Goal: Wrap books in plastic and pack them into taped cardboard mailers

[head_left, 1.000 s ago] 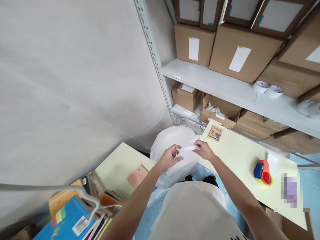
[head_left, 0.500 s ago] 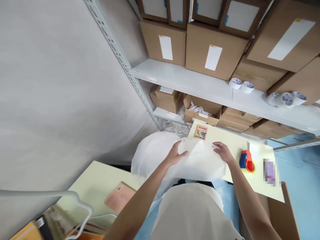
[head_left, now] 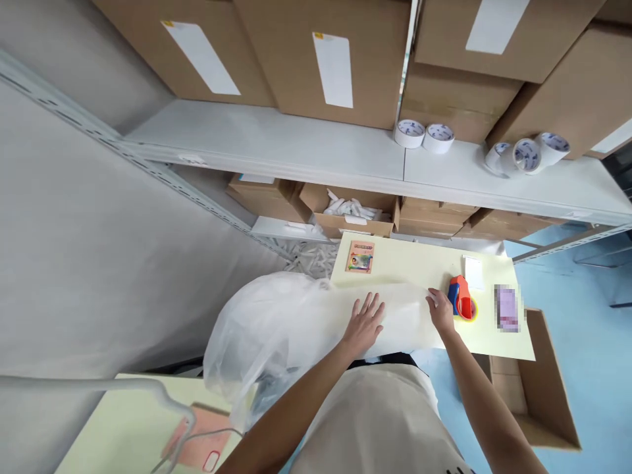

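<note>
A sheet of translucent white plastic wrap (head_left: 296, 322) lies across the pale yellow table (head_left: 424, 263) and bulges off its left side. My left hand (head_left: 364, 326) rests flat on the wrap with its fingers spread. At the wrap's right edge, my right hand (head_left: 441, 311) pinches that edge between thumb and fingers. Just right of it stands a red and blue tape dispenser (head_left: 461, 299). An orange-pink booklet (head_left: 360, 257) lies near the table's far left corner, beyond the wrap.
A white card (head_left: 473, 272) and a blurred purple item (head_left: 507, 308) lie on the table's right. An open cardboard box (head_left: 548, 388) stands on the floor there. Behind is a grey shelf (head_left: 276, 141) with cartons and white tape rolls (head_left: 409, 133). A second table (head_left: 118, 421) is lower left.
My left hand has gone from hovering with curved fingers to lying flat on the wrap. My right hand has come down to the wrap's edge, near the dispenser. The view has shifted rightward.
</note>
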Motion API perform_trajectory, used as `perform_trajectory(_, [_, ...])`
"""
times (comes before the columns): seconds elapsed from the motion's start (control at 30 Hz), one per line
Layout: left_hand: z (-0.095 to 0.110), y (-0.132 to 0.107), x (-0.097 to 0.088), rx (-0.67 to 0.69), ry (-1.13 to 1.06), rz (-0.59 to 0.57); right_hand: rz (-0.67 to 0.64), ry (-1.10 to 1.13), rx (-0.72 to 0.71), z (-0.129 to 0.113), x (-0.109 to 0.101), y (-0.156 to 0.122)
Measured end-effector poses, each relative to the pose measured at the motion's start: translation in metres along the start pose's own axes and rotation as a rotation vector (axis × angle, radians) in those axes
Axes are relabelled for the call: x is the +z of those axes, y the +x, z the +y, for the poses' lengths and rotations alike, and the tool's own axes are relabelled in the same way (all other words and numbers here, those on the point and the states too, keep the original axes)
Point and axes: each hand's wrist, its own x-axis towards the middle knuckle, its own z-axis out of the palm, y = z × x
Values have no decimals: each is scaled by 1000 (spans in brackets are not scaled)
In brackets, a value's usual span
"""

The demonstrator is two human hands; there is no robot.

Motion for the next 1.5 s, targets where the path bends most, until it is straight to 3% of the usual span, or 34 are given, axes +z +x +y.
perform_trajectory(0.13, [2,23,34,-7,69,-86,37,-44,144,33,3,1])
perform_trajectory(0.27, [-3,43,59,-132,90,-169,49,-150,95,44,3,0])
perform_trajectory(0.33, [-6,50,68,-165,75,-216,-45,-210,-6,41,6,-4])
perform_trajectory(0.43, [-10,56,77,-157,38,-263,-361,-231,-165,36,18,-12])
perform_trajectory(0.5, [-13,58,78,-141,20,-283,-540,-253,-178,35,29,-18])
perform_trajectory(0.57, [-17,60,76,-132,11,-300,-608,-296,-106,38,38,-25])
perform_trajectory(0.73, [-23,68,67,-262,59,-272,-518,-334,58,48,46,-40])
perform_trajectory(0.87, [-21,68,64,-380,41,-311,-508,-337,61,48,47,-42])
perform_trajectory(1.03, [-19,63,63,-413,23,-346,-546,-347,61,46,44,-42])
perform_trajectory(1.17, [-24,58,62,-373,-27,-280,-501,-335,79,31,45,-37])
perform_trajectory(1.27, [-39,57,58,-349,-122,-153,-469,-208,48,5,57,-20])
perform_trajectory(1.4, [-80,67,45,-384,-330,159,-479,98,90,-45,95,21])
perform_trajectory(1.5, [-117,89,33,-507,-466,313,-484,320,269,-78,129,53])
